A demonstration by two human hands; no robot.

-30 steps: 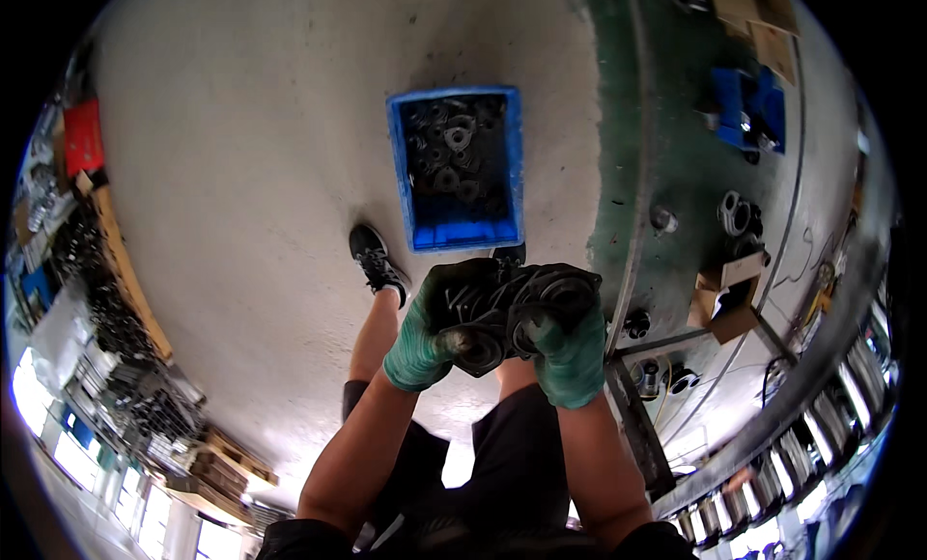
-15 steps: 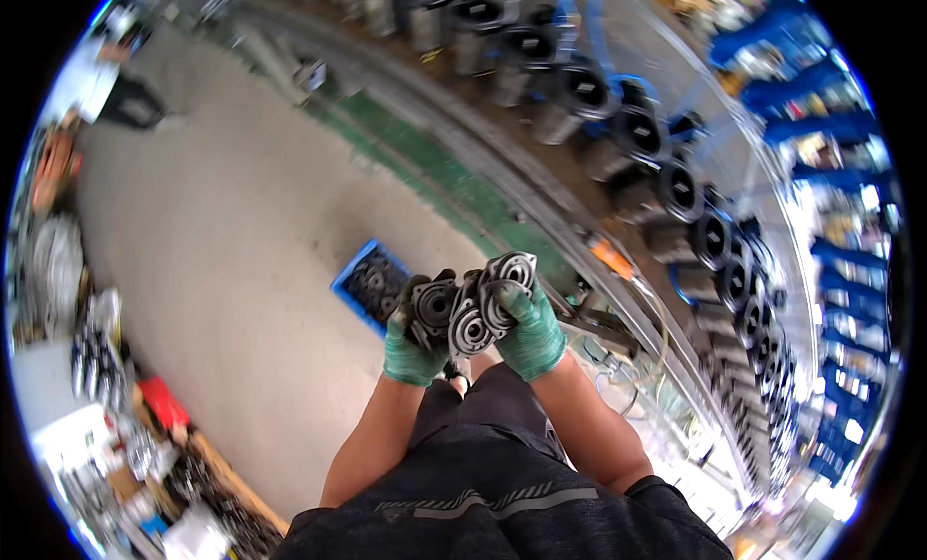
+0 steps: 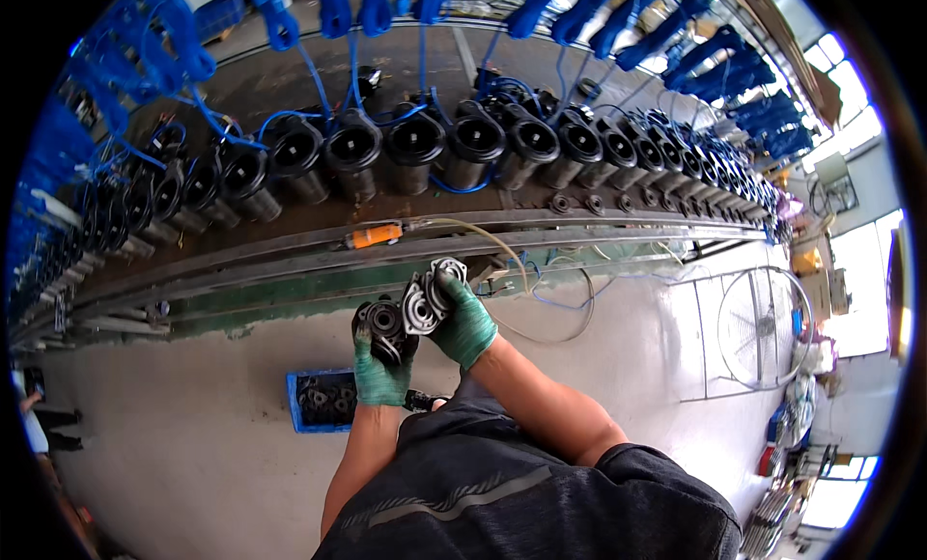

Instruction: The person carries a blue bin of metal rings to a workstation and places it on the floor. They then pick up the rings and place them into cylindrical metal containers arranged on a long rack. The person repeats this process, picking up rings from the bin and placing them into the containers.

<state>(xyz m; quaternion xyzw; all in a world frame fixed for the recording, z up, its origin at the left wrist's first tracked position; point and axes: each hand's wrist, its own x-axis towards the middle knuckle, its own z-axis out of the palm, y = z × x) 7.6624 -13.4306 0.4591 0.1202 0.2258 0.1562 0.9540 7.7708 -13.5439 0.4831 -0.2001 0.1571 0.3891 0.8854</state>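
Both of my hands wear green gloves with darkened fingers and are raised in front of me above the floor. My left hand [image 3: 382,377] is wrapped round several dark round metal end covers [image 3: 383,319] with ringed centres. Close beside it, my right hand [image 3: 465,326] grips several lighter grey metal end covers [image 3: 422,305] with lobed edges, its thumb over the top one. The two stacks are side by side, almost touching. How many covers each hand holds is partly hidden by the fingers.
Ahead, a long bench bears a row of upright metal cylinders [image 3: 411,150] with black tops and blue cables. Along its front rail lie an orange power tool [image 3: 375,236] and a hose. A blue crate [image 3: 293,403] of dark parts sits on the floor; a large fan [image 3: 766,328] stands right.
My view has turned to the right, so the bench now runs across ahead of me. Both hands still hold their stacks of covers.
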